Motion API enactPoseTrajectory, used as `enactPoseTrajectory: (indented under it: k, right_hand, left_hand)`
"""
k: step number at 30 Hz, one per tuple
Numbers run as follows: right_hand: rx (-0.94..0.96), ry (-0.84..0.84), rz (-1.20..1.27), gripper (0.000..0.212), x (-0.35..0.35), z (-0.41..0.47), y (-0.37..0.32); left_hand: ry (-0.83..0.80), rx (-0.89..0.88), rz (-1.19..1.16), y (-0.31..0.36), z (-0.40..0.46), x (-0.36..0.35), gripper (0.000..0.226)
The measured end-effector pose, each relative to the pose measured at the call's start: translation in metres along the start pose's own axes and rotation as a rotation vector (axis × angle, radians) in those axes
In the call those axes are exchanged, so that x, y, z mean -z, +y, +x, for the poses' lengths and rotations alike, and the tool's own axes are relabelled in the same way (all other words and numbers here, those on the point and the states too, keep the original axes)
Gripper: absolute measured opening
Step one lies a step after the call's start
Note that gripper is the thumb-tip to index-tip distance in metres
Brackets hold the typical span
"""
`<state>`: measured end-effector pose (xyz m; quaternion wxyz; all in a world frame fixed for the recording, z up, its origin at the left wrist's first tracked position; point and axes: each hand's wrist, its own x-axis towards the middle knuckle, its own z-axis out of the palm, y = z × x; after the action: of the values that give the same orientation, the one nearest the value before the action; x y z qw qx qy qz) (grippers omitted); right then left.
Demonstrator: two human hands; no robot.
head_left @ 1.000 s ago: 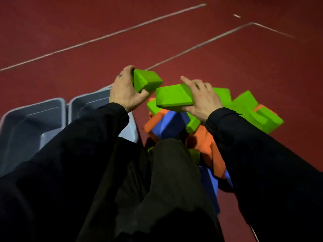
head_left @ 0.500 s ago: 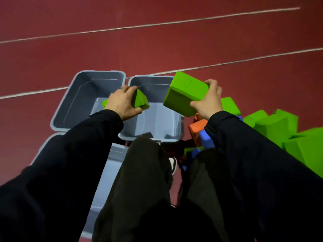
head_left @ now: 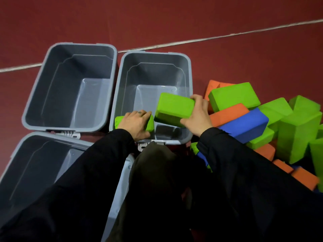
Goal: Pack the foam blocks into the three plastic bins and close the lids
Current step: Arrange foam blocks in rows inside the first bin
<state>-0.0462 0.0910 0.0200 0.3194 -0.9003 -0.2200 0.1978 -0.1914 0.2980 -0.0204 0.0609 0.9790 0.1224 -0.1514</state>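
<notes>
Over the middle bin (head_left: pixel 187 70), the grey one nearest the person's knees, both hands are lowering green foam blocks. The left hand (head_left: pixel 135 124) has its fingers wrapped over a small green block (head_left: pixel 118 122) at the bin's near left corner, low inside the rim. The right hand (head_left: pixel 196 117) holds a larger green block (head_left: pixel 173 109) by its right end, thumb underneath and fingers curled over the far edge; the block hangs tilted above the bin's open floor and does not appear to touch it yet. So each grip is clamped on its own block, and neither block has been let go.

Judging by what lies around, the job has barely begun. The far left bin (head_left: pixel 35 95) shows only bare grey floor, as does the visible part of the near left bin (head_left: pixel 15 154), though a black sleeve hides much of it. Apart from the two blocks coming in, the middle bin holds nothing. On the red floor (head_left: pixel 157 20) to the right, a loose pile (head_left: pixel 262 123) of green, orange and blue blocks still waits, touching and overlapping one another just beside the middle bin. No lids can be seen anywhere in view, so closing looks a long way off; nearly all the packing remains.
</notes>
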Motion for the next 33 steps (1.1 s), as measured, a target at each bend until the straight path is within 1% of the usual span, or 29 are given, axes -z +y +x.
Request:
enactPoseTrajectory:
  k: [2, 4, 7, 10, 12, 14, 15, 19, 23, 25, 27, 29, 31, 33]
  right_hand:
    - [0.008, -0.075, -0.068, 0.083, -0.011, 0.003, 0.006]
    - [0.022, -0.115, -0.137, 0.083, -0.022, 0.004, 0.011]
    - [0.045, -0.182, -0.217, 0.082, -0.036, 0.006, 0.020]
    - [0.096, -0.286, -0.323, 0.077, -0.048, 0.009, 0.027]
    - [0.107, -0.321, -0.379, 0.074, -0.053, 0.013, 0.033]
    - [0.092, -0.323, -0.437, 0.072, -0.057, 0.018, 0.041]
    - [0.113, -0.302, -0.505, 0.073, -0.060, 0.020, 0.045]
    - [0.285, -0.201, -0.816, 0.075, -0.068, 0.026, 0.055]
    - [0.372, -0.238, -0.961, 0.069, -0.069, 0.025, 0.047]
    - [0.359, -0.236, -0.974, 0.071, -0.069, 0.022, 0.046]
    - [0.352, -0.264, -0.971, 0.081, -0.068, 0.019, 0.050]
    - [0.357, -0.322, -0.969, 0.087, -0.064, 0.018, 0.052]
    - [0.335, -0.347, -0.967, 0.086, -0.064, 0.021, 0.048]
    - [0.273, -0.373, -0.920, 0.084, -0.065, 0.025, 0.045]
  left_hand:
    - [-0.039, -0.012, 0.016, -0.002, 0.002, -0.016, 0.094]
    - [-0.046, -0.034, 0.045, -0.002, 0.005, -0.030, 0.095]
    - [-0.055, -0.012, -0.009, -0.003, 0.013, -0.046, 0.095]
    - [-0.082, 0.022, -0.077, -0.009, 0.020, -0.061, 0.081]
    - [-0.101, 0.031, -0.117, -0.012, 0.023, -0.066, 0.073]
    - [-0.107, 0.052, -0.149, -0.013, 0.026, -0.070, 0.071]
    - [-0.109, 0.067, -0.153, -0.013, 0.027, -0.072, 0.071]
    - [-0.146, 0.156, -0.177, -0.004, 0.029, -0.075, 0.070]
    - [-0.150, 0.178, -0.107, 0.004, 0.032, -0.076, 0.063]
    - [-0.178, 0.219, -0.159, -0.001, 0.034, -0.077, 0.070]
    - [-0.244, 0.254, -0.195, -0.010, 0.037, -0.077, 0.082]
    - [-0.277, 0.234, -0.183, -0.017, 0.039, -0.076, 0.085]
    - [-0.268, 0.123, -0.086, -0.022, 0.041, -0.072, 0.080]
    - [-0.211, 0.015, 0.031, -0.028, 0.040, -0.067, 0.077]
